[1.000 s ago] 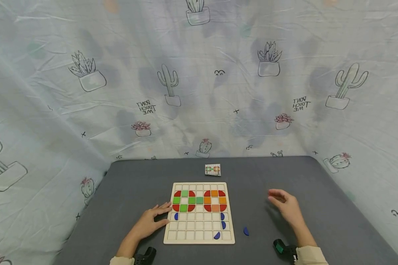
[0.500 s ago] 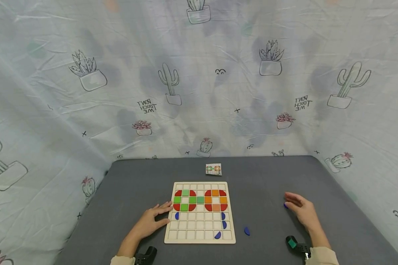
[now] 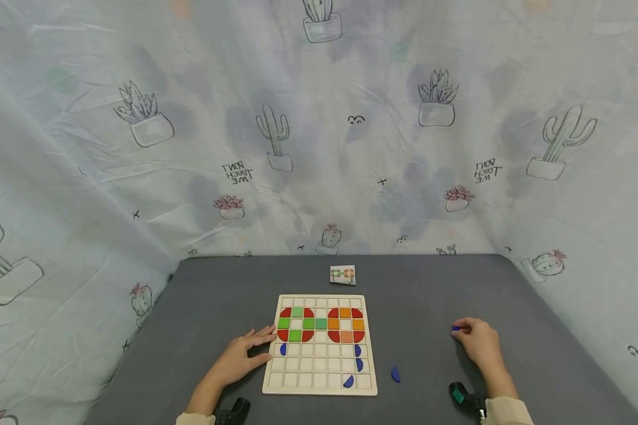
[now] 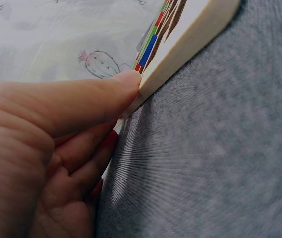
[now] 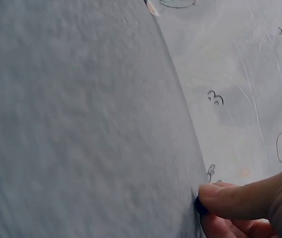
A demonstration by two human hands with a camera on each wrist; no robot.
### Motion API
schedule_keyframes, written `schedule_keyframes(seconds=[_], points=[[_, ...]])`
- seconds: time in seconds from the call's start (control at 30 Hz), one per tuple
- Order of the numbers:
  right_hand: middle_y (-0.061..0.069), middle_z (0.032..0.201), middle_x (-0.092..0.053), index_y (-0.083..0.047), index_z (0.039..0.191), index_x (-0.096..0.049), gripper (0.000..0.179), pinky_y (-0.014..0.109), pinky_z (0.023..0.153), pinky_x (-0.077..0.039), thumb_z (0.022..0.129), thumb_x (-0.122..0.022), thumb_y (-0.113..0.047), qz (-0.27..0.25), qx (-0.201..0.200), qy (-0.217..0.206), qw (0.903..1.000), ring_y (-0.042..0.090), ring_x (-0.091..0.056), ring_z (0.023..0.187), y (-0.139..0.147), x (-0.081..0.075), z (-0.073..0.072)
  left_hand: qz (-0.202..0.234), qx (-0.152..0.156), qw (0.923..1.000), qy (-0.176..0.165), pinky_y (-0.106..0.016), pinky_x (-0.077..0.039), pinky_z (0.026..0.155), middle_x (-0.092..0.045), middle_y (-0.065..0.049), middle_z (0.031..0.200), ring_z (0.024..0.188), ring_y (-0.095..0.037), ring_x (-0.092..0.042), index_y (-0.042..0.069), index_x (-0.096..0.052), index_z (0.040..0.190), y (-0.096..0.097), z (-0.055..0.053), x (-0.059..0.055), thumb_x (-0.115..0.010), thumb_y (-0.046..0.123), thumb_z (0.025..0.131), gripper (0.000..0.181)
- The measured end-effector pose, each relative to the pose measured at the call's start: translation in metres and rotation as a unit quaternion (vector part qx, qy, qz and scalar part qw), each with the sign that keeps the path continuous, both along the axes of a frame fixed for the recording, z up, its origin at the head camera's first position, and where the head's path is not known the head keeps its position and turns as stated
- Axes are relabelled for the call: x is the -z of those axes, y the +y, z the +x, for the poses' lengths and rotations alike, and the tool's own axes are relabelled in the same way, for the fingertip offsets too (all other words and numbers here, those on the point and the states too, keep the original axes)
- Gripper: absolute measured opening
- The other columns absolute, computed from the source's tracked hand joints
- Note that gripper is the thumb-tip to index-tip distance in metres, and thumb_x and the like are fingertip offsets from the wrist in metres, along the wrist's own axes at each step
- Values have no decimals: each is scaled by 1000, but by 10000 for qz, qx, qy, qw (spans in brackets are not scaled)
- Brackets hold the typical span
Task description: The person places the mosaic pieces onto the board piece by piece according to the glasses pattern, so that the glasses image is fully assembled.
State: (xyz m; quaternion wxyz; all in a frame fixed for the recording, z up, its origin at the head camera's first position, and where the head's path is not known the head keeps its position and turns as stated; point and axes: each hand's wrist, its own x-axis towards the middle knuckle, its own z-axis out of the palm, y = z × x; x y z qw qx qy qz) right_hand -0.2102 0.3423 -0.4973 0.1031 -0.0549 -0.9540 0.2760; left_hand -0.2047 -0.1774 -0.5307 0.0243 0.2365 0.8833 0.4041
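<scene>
A pale wooden grid board [image 3: 321, 381] lies on the grey table, with red quarter-round, green and orange square pieces in its upper rows. Several blue half-round pieces sit lower in the grid, among them one piece [image 3: 283, 349] at the left. My left hand [image 3: 239, 357] rests against the board's left edge, fingers fairly straight; in the left wrist view the thumb [image 4: 96, 101] touches the rim. Well to the right of the board, my right hand [image 3: 479, 342] pinches a small blue piece [image 5: 200, 205] between thumb and fingers, low at the table top. Most of that piece is hidden.
Another blue half-round piece [image 3: 396, 375] lies on the table just right of the board. Behind the board is a small printed card [image 3: 342, 274] with a coloured pattern. A cactus-print curtain [image 3: 319, 147] hangs around the table [image 3: 223, 289].
My right hand moved right, then came down around a blue piece that showed beside its fingers half a second ago, and now pinches it. The left hand and the board stay put.
</scene>
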Motion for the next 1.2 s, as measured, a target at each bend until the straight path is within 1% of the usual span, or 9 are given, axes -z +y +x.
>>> schedule_keyframes(seconds=[0.17,0.37,0.5,0.67,0.77,0.87,0.93,1.03,1.2], points=[[17,93,-72,2,103,-71,20,51,75,-53,86,-67,-8,-292,-71,-27,9995,37,-66,87,-20,-3,-1,8,82,10000,-45,-58,-23,109,-47,-12,143,132,-33,-42,7,-60,129,-1,0,2,-63,36,90,49],[11,99,-72,-5,105,-71,21,28,65,-56,84,-71,-10,-1090,-384,-104,9932,27,-69,90,-64,-7,2,150,108,9997,-130,-60,-23,108,-48,-13,142,131,-34,-43,7,-61,129,-2,2,2,-64,35,89,49],[5,89,-72,-7,94,-72,14,21,61,-52,80,-74,-9,-1677,-523,-121,9844,16,-68,80,-97,-8,2,197,108,9996,-169,-60,-23,108,-48,-14,142,132,-35,-43,6,-60,129,-2,1,2,-64,35,89,49],[3,82,-69,-5,86,-71,9,20,58,-51,79,-74,-3,-2541,-721,-307,9640,11,-63,73,-140,-6,2,235,105,9995,-174,-59,-23,108,-49,-14,141,132,-33,-43,6,-61,128,-1,1,2,-64,34,89,48],[6,84,-68,1,90,-70,10,21,62,-55,80,-72,-2,-3093,-1101,-472,9434,14,-64,75,-164,-7,3,240,102,9995,-181,-59,-23,108,-48,-13,141,132,-33,-44,7,-61,128,-1,2,3,-64,35,89,49],[11,85,-68,6,93,-67,13,20,64,-57,82,-70,-1,-3586,-1524,-619,9189,16,-66,75,-186,-9,3,191,101,9998,-40,-57,-25,108,-49,-15,141,131,-32,-45,6,-61,128,-2,4,3,-64,34,89,48],[11,86,-69,6,94,-67,15,19,65,-56,83,-70,-3,-3731,-1758,-689,9084,15,-66,76,-200,-10,3,163,74,9998,70,-56,-27,108,-50,-16,140,130,-31,-46,5,-62,127,-3,4,3,-65,32,89,47],[10,89,-69,5,94,-67,16,19,65,-54,84,-70,-6,-3810,-2013,-763,8992,13,-63,77,-223,-10,3,142,46,9997,167,-56,-27,108,-51,-16,139,130,-31,-46,5,-62,127,-4,3,3,-66,31,88,47],[7,88,-69,1,90,-70,12,22,62,-55,81,-73,-7,-3736,-2238,-956,8951,12,-63,74,-262,-3,7,136,53,9999,16,-57,-23,110,-49,-11,142,132,-31,-44,7,-61,129,-3,0,2,-65,35,88,49]])
